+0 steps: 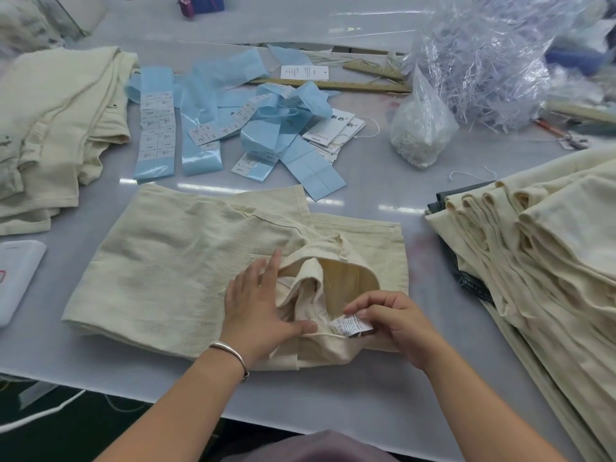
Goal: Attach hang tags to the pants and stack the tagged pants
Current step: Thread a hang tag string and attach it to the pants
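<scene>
I have the folded pants lying dead centre, long axis running nine to three, waistband opened toward me. My left hand presses flat on the fabric; my right hand pinches the sewn-in care label (nearer hand). Hang tags wait at twelve o'clock.

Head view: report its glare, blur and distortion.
Head view: strip-light glare streaks the table beside the pants; the far corners smear, so the plastic bag looks streaky; the table's near edge bows from wide-angle distortion; the care label pinched by the right hand is sharp yet unreadable.
</scene>
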The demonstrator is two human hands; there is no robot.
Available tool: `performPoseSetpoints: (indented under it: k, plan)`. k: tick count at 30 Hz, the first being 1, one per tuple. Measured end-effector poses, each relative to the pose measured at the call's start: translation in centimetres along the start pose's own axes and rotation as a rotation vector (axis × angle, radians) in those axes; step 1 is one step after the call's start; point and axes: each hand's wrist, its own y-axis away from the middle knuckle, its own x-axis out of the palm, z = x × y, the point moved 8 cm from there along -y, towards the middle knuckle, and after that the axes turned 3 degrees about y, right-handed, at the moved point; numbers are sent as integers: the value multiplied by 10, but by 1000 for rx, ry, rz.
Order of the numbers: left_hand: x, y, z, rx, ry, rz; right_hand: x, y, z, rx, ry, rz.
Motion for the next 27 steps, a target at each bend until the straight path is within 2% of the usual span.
performPoseSetpoints:
  k: [6,17,27]
  plan:
    - [2,0,0,7,-27,-3,2,5,-1,-30,34,-2]
    - [2,2,1,-10,-40,17,5,8,-4,-92,-73,67]
    - [3,3,3,-19,-13,12,12,17,2,-98,-13,126]
